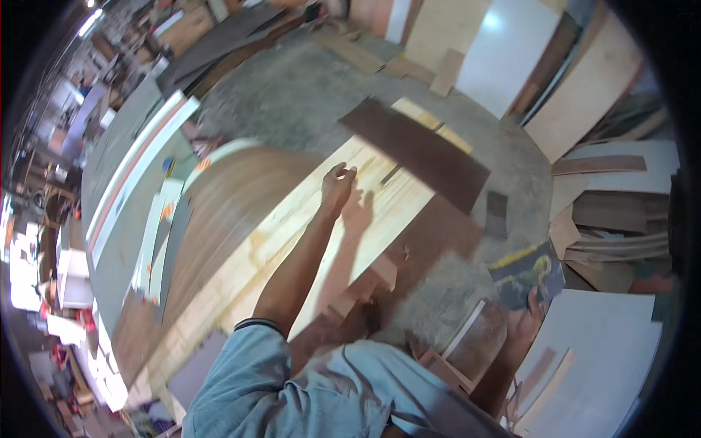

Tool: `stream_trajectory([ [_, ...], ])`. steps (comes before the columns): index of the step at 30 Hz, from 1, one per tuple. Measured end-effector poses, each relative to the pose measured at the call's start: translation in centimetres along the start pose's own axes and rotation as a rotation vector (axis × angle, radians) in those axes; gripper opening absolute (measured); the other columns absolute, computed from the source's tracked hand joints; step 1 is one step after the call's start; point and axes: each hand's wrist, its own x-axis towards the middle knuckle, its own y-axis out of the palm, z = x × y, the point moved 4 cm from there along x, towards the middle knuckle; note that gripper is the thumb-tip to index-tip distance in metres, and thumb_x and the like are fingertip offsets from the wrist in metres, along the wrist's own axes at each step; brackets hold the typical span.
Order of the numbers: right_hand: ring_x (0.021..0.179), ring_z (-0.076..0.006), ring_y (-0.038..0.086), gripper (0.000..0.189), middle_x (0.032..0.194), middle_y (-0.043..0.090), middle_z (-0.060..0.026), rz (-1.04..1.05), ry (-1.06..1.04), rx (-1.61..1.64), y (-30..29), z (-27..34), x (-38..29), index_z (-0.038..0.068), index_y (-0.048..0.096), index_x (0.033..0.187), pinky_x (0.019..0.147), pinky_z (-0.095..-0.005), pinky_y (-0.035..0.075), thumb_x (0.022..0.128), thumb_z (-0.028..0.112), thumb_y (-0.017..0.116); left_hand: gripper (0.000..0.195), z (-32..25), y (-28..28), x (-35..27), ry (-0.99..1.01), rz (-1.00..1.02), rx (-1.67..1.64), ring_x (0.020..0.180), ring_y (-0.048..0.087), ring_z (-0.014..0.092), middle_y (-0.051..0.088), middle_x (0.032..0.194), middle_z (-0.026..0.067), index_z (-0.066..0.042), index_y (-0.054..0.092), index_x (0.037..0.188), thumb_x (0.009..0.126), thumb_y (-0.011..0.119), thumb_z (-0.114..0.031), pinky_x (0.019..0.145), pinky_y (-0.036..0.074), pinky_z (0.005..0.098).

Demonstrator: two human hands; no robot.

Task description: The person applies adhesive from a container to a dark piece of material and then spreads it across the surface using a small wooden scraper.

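Observation:
My left hand (338, 189) is over a long pale wooden board (285, 219), its fingers loosely curled and nothing visible between them. A shadow of the arm falls on the board beside it. Across the board's far end lies a dark brown panel (421, 153), and a short dark strip (391, 174) shows just before it. Off to the right, my right hand (526, 320) grips a dark flat piece (520, 282) by its near edge, thumb on its face. That piece has a yellow band along one edge and yellowish smears.
A brown wood-grain sheet (230, 202) curves beside the board on the left, near white-edged strips (161, 235) and a blue tape measure (169, 164). Large panels (506, 55) lean at the back. White sheets (597, 328) and offcuts lie right. A dark scrap (496, 214) is on the concrete floor.

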Motion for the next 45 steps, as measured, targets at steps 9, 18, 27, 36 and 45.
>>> stream_trajectory([
  [9, 0.134, -0.0265, 0.052, 0.047, 0.144, 0.056, -0.0092, 0.492, 0.314, 0.016, 18.1, -11.8, 7.5, 0.003, 0.045, 0.149, 0.114, -0.0455, 0.038, 0.104, 0.013, 0.055, 0.04, 1.6, -27.9, -39.5, -0.228, -0.593, 0.187, 0.094, 0.071, 0.022, 0.072, 0.112, 0.0159, 0.003, 0.07, 0.119, 0.09, 0.075, -0.024, 0.084, 0.057, 0.0342],
  [18, 0.111, -0.0146, 0.063, 0.031, 0.12, 0.069, -0.0052, 1.07, 0.255, -0.38, 34.6, -18.9, -14.4, 0.001, 0.067, 0.127, 0.103, -0.0302, 0.047, 0.099, 0.012, 0.067, 0.08, -0.2, -37.8, -72.4, -0.376, -0.698, 0.549, 0.133, 0.052, 0.036, 0.046, 0.149, 0.021, -0.002, 0.06, 0.135, 0.067, 0.09, -0.031, 0.11, 0.044, 0.0468],
  [27, 0.107, -0.0346, 0.067, 0.048, 0.118, 0.07, -0.0123, 1.648, -0.718, -1.128, 41.5, -24.9, -40.4, 0.016, 0.067, 0.13, 0.093, -0.0449, 0.054, 0.086, -0.001, 0.064, 0.096, 7.7, -39.6, -72.7, -0.2, -0.334, 0.918, 0.155, 0.019, 0.036, 0.023, 0.167, 0.0163, -0.013, 0.038, 0.156, 0.076, 0.084, -0.038, 0.127, 0.017, 0.0518],
  [36, 0.12, -0.0302, 0.059, 0.065, 0.129, 0.063, -0.0121, 1.578, -1.046, -1.356, 36.8, -32.2, -43.3, 0.02, 0.06, 0.138, 0.102, -0.0468, 0.043, 0.077, -0.001, 0.065, 0.079, 11.6, -39.9, -71.8, -0.111, -0.289, 0.964, 0.154, 0.023, 0.035, 0.026, 0.166, 0.0154, -0.018, 0.038, 0.156, 0.088, 0.073, -0.035, 0.126, 0.02, 0.0528],
  [45, 0.126, -0.0358, 0.056, 0.07, 0.139, 0.059, -0.0145, 1.518, -1.135, -1.349, 35.3, -35.5, -41.7, 0.023, 0.055, 0.146, 0.107, -0.0524, 0.041, 0.08, 0.001, 0.062, 0.074, 10.8, -40.5, -71.5, -0.164, -0.214, 0.924, 0.153, 0.023, 0.037, 0.028, 0.165, 0.0169, -0.016, 0.041, 0.155, 0.09, 0.071, -0.036, 0.126, 0.018, 0.0538],
])
